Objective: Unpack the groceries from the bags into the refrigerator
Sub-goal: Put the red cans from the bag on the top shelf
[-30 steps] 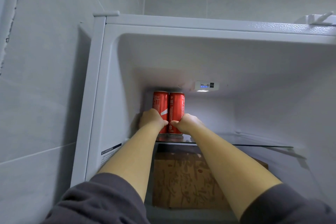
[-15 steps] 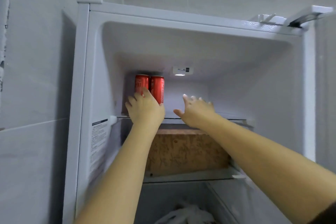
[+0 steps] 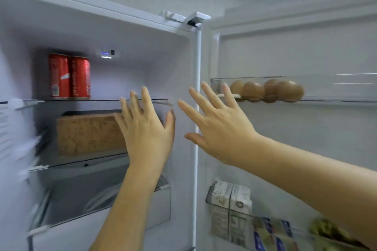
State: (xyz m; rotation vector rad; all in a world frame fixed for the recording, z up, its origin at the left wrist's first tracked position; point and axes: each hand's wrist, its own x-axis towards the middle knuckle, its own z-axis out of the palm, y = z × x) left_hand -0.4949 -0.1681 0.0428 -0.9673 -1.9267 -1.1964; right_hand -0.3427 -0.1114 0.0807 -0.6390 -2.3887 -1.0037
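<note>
Two red cans stand side by side at the back left of the refrigerator's top glass shelf. My left hand is in front of the open compartment, fingers straight and spread, holding nothing. My right hand hovers beside it near the door hinge edge, also spread and empty. Neither hand touches the cans.
A brown cardboard box sits on the second shelf. The open door at right carries several brown eggs in its upper rack, two white cartons and blurred packets in a lower rack. A crisper drawer lies below.
Both hands have let go of the cans and pulled back out of the top shelf, fingers opening. My view has swung right, bringing the door racks into sight.
</note>
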